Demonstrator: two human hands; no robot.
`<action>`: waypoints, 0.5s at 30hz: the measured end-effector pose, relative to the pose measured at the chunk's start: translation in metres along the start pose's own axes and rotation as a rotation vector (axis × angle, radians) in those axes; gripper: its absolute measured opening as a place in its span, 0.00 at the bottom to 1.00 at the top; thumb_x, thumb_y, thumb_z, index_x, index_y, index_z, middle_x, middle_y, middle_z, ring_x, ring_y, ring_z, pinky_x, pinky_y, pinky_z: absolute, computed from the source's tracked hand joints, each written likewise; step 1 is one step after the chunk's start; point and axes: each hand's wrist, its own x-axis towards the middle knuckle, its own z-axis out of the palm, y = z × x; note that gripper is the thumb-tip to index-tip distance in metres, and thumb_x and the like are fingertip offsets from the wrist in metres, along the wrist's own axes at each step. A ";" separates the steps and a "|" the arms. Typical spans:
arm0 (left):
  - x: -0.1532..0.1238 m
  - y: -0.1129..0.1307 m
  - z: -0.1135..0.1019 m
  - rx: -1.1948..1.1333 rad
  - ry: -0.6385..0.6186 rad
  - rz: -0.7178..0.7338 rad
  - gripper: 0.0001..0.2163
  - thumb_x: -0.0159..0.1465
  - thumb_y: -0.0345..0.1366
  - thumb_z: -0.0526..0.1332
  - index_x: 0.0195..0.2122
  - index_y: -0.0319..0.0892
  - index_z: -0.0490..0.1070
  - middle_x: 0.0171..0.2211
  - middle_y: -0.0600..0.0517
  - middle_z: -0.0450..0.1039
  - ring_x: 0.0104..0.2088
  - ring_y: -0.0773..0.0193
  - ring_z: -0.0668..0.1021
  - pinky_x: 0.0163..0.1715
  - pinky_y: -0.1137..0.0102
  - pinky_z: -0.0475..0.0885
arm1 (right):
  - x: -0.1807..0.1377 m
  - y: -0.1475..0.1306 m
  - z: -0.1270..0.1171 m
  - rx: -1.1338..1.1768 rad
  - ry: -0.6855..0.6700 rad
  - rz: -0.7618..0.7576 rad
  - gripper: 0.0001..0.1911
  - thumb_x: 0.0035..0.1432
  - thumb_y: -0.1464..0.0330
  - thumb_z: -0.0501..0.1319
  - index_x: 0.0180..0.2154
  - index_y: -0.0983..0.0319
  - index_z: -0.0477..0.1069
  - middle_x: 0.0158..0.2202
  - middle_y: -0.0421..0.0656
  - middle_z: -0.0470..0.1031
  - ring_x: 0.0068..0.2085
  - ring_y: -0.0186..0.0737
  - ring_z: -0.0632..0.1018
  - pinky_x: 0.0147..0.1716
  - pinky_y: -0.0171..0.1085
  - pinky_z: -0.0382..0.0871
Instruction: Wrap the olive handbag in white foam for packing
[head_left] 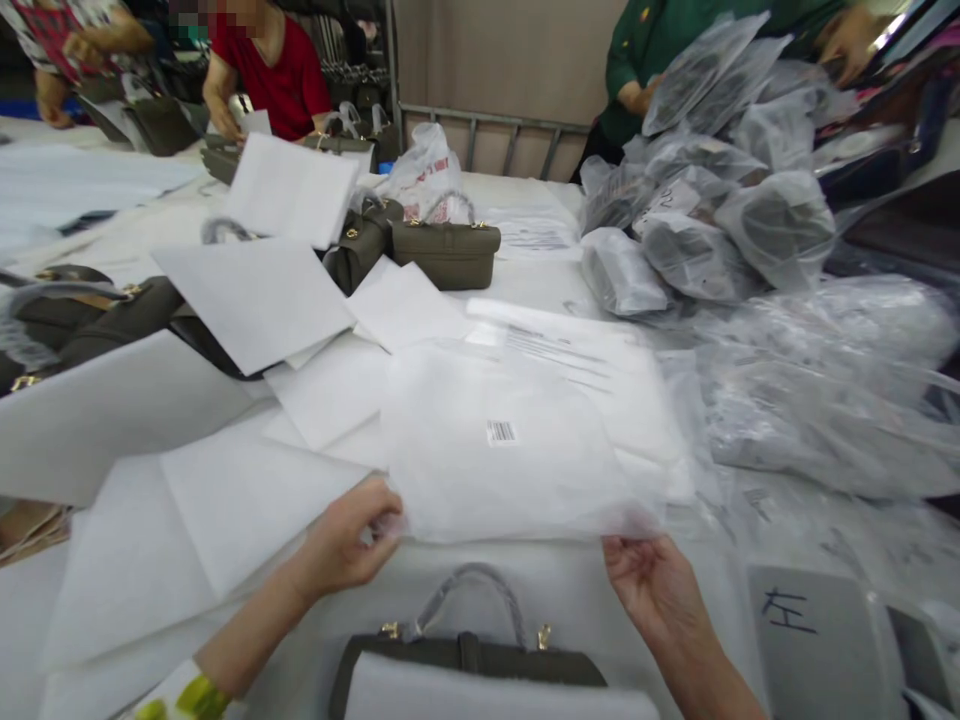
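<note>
Pinched at both near corners: a thin, translucent plastic bag with barcode sticker, left hand fingers closed on one, right hand on the other, above an olive leather handbag, wrapped handle arched, on the white tabletop.

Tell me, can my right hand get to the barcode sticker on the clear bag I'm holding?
Probably yes. The right hand pinches the near edge of the clear bag, and the barcode sticker sits face-up on its top, with nothing lying over it. The hand would have to let go first; the left hand holds the other corner.
</note>
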 end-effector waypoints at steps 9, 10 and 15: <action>-0.046 -0.043 0.006 1.247 -0.510 0.156 0.11 0.63 0.25 0.48 0.38 0.45 0.66 0.35 0.51 0.72 0.38 0.60 0.72 0.36 0.69 0.64 | -0.052 0.025 -0.033 -0.976 -0.255 -0.238 0.16 0.38 0.61 0.68 0.32 0.59 0.74 0.29 0.41 0.79 0.29 0.43 0.77 0.30 0.37 0.74; -0.053 -0.044 0.004 1.231 -0.494 0.110 0.10 0.63 0.26 0.49 0.38 0.45 0.66 0.35 0.52 0.73 0.37 0.61 0.73 0.35 0.70 0.63 | -0.063 0.031 -0.037 -1.008 -0.276 -0.208 0.14 0.41 0.60 0.66 0.32 0.58 0.74 0.27 0.40 0.79 0.28 0.43 0.77 0.29 0.37 0.74; -0.077 -0.032 -0.007 0.826 -0.379 -0.227 0.06 0.64 0.41 0.55 0.33 0.46 0.63 0.22 0.60 0.66 0.25 0.67 0.69 0.26 0.74 0.57 | -0.105 0.046 -0.057 -1.039 -0.219 -0.213 0.13 0.51 0.59 0.60 0.37 0.56 0.75 0.23 0.37 0.77 0.25 0.40 0.77 0.25 0.34 0.72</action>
